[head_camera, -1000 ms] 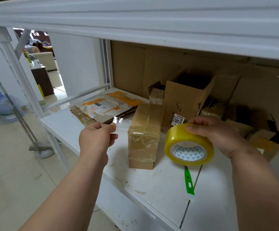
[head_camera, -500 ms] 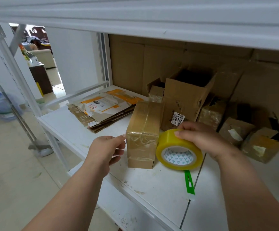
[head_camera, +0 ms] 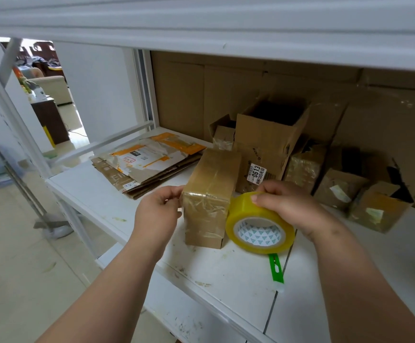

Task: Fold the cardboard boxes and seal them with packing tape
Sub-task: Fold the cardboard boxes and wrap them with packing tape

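A small closed cardboard box point(head_camera: 210, 194), wrapped in clear tape, stands on the white shelf point(head_camera: 226, 276). My left hand point(head_camera: 158, 211) pinches the free end of the tape against the box's upper left edge. My right hand point(head_camera: 293, 206) grips a yellow roll of packing tape point(head_camera: 259, 225), held tilted just right of the box and close to its side. The strip between roll and left hand is hard to see.
A stack of flattened cartons point(head_camera: 149, 162) lies at the left of the shelf. An open box with a 0613 label point(head_camera: 268, 142) and several small taped boxes point(head_camera: 340, 184) stand behind. A green cutter point(head_camera: 275, 268) lies under the roll. An upper shelf point(head_camera: 201, 26) hangs overhead.
My left hand has moved right from free air to the box's left edge, carrying the tape end. My right hand has brought the roll down and left, beside the box.
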### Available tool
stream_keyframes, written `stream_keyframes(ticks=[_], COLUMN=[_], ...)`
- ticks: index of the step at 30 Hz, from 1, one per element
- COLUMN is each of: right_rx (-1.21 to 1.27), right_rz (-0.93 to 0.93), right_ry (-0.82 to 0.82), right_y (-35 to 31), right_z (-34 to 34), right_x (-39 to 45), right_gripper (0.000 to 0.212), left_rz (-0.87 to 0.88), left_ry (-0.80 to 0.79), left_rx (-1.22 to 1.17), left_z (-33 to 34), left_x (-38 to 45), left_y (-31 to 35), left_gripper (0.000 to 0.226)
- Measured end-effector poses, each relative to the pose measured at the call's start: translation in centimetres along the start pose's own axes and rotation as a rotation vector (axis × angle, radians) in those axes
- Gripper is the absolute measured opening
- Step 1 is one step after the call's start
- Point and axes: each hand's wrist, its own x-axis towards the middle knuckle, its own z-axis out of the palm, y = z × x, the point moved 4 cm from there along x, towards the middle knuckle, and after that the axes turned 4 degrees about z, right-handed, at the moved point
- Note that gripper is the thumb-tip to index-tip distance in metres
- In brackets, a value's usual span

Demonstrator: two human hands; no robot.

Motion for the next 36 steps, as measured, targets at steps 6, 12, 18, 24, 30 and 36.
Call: stream_keyframes(ticks=[6,12,18,24,30,36], right_rx=[-0.114,-0.2,-0.545,-0.679,-0.722,-0.705], right_rz=[0.039,0.088,0.08,0.14,0.189,0.253], right_ry=[0.065,0.101,0.244,0.275,0.293,0.248], right_y=[0.8,-0.3,-2.3,-2.8,-3.6,-3.9], right_z=[-0.4,1.2,2.7,3.3,3.6,3.8], right_x=[-0.3,-1.0,-1.3,-0.9,-0.7,-0.6], right_gripper=[0.01,0.021,0.054,0.061,0.063,0.063], left_rz=[0.182,0.302,0.383,0.384,0.205,0.217], left_ry=[-0.097,0.042,0.064,0.022,-0.105,-0.083], left_rx=[0.2,0.362,0.436,0.323,0.115,0.123], left_z=[-0.4,-0.1,0.4,0.4,0.1,0.1], left_x=[-0.5,-0.4,-0.4,0.3,1.6,2.0], left_y=[0.2,0.9,0.7,0.9,0.1,-0.4], left_gripper=[0.016,0.015,0.022,0.018,0.019,0.015])
